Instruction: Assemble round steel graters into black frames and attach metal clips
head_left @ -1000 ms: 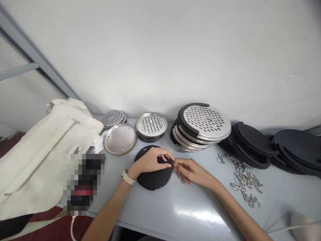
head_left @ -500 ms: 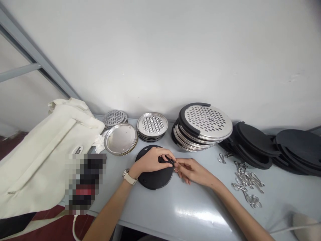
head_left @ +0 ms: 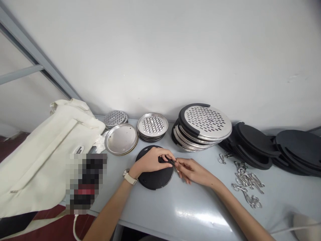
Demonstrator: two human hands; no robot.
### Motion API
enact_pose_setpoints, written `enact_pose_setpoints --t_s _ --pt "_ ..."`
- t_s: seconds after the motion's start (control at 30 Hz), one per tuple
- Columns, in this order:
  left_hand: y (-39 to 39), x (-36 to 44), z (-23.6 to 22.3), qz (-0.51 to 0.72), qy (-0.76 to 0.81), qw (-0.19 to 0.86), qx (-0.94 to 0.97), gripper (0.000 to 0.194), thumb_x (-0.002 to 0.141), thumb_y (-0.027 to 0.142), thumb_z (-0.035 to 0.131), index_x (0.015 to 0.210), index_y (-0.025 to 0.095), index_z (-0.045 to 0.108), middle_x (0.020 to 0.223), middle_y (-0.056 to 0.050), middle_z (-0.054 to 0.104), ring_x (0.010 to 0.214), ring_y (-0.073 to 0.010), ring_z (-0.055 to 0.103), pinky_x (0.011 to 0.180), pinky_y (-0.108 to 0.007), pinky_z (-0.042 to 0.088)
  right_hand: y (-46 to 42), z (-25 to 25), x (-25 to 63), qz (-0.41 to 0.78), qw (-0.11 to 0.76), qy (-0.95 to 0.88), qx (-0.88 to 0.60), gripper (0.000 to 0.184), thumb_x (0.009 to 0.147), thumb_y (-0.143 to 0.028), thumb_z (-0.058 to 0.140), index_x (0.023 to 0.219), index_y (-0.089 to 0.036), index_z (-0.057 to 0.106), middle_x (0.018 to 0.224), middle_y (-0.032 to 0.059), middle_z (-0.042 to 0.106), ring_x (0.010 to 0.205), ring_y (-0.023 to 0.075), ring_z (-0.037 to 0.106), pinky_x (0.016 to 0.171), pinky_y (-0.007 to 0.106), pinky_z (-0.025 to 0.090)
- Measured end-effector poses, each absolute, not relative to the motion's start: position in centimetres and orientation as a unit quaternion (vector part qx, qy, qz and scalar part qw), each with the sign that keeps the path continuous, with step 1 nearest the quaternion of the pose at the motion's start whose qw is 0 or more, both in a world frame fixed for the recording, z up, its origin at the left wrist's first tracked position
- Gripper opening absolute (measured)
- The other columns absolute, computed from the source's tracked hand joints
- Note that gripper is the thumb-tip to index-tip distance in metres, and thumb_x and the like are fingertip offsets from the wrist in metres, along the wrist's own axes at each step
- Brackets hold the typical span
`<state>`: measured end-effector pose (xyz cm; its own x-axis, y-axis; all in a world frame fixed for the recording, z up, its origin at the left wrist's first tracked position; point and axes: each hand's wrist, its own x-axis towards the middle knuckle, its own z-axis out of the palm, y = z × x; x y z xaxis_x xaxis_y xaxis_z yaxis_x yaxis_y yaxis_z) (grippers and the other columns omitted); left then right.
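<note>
A black round disc (head_left: 154,175) lies flat on a pale grey table (head_left: 190,207), close to the near edge and roughly centred. The left hand (head_left: 151,160) rests on top of the disc, fingers curled and pinched at its right rim. The right hand (head_left: 192,170) meets it there from the right, its fingertips closed on a small metal clip (head_left: 173,162) at the disc's edge; the clip is too small to make out in detail. A watch with a light strap (head_left: 129,177) sits on the left wrist.

Just behind the disc stand small stacks of round metal plates: a plain one (head_left: 121,138), a perforated one (head_left: 152,125) and another perforated one (head_left: 114,117) farther back. To the right of these is a taller stack of large slotted metal plates with black rims (head_left: 203,125). Farther right lie piles of black discs (head_left: 253,144), and in front of them a loose scatter of metal clips (head_left: 247,185). A cream cloth bag (head_left: 47,150) lies at the table's left end.
</note>
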<state>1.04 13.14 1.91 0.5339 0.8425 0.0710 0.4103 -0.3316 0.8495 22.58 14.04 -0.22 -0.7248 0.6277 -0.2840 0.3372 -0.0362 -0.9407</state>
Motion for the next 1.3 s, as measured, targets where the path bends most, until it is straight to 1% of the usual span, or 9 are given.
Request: enact_pose_setpoints --t_s 0.37,0.77,0.87,1.03,1.17,1.3 --pt "13.1 1.0 2.0 0.266 0.405 0.411 0.772 0.023 0.076 0.014 0.065 0.098 0.019 0.067 0.092 0.000 0.069 0.078 -0.0095 0.061 0.077 -0.020 0.049 14.2 -0.4 22.7 0.623 0.114 -0.692 -0.345 0.042 0.093 -0.053 0.036 0.076 -0.018 0.049 0.065 -0.0009 0.056 0.046 0.0081 0.051 0.045 0.021 0.044" --pt "13.1 1.0 2.2 0.264 0.397 0.408 0.778 0.023 0.077 0.014 0.064 0.100 0.019 0.066 0.094 -0.001 0.068 0.078 -0.0098 0.060 0.077 -0.021 0.049 14.3 -0.4 22.9 0.634 0.117 -0.688 -0.334 0.038 0.094 -0.049 0.035 0.076 -0.018 0.047 0.065 -0.0014 0.054 0.048 0.0092 0.053 0.045 0.021 0.045" --pt "13.0 1.0 2.1 0.269 0.396 0.404 0.780 0.023 0.077 0.014 0.063 0.099 0.019 0.065 0.097 -0.002 0.065 0.078 -0.0100 0.060 0.077 -0.022 0.049 14.0 -0.2 22.5 0.611 0.121 -0.703 -0.344 0.037 0.095 -0.049 0.033 0.078 -0.019 0.047 0.062 -0.0025 0.053 0.044 0.0090 0.051 0.044 0.021 0.043" --pt "12.9 1.0 2.1 0.282 0.401 0.395 0.777 0.021 0.075 0.013 0.064 0.096 0.019 0.064 0.093 -0.001 0.062 0.077 -0.0094 0.057 0.074 -0.021 0.048 13.4 0.3 21.9 0.521 0.148 -0.763 -0.354 0.031 0.097 -0.041 0.033 0.085 -0.019 0.051 0.055 -0.0053 0.048 0.043 0.0089 0.047 0.049 0.022 0.040" --pt "13.0 1.0 2.1 0.280 0.399 0.391 0.781 0.020 0.075 0.013 0.065 0.094 0.019 0.064 0.090 0.000 0.062 0.075 -0.0090 0.056 0.073 -0.020 0.047 13.4 0.4 21.9 0.509 0.146 -0.772 -0.352 0.030 0.098 -0.038 0.031 0.084 -0.020 0.050 0.057 -0.0053 0.046 0.047 0.0094 0.046 0.052 0.022 0.038" --pt "13.1 1.0 2.1 0.273 0.402 0.394 0.780 0.020 0.076 0.014 0.065 0.095 0.019 0.065 0.090 0.000 0.063 0.075 -0.0087 0.057 0.074 -0.020 0.047 13.6 0.3 22.0 0.479 0.151 -0.790 -0.351 0.031 0.097 -0.037 0.032 0.076 -0.019 0.047 0.061 -0.0045 0.042 0.053 0.0091 0.040 0.051 0.021 0.032"
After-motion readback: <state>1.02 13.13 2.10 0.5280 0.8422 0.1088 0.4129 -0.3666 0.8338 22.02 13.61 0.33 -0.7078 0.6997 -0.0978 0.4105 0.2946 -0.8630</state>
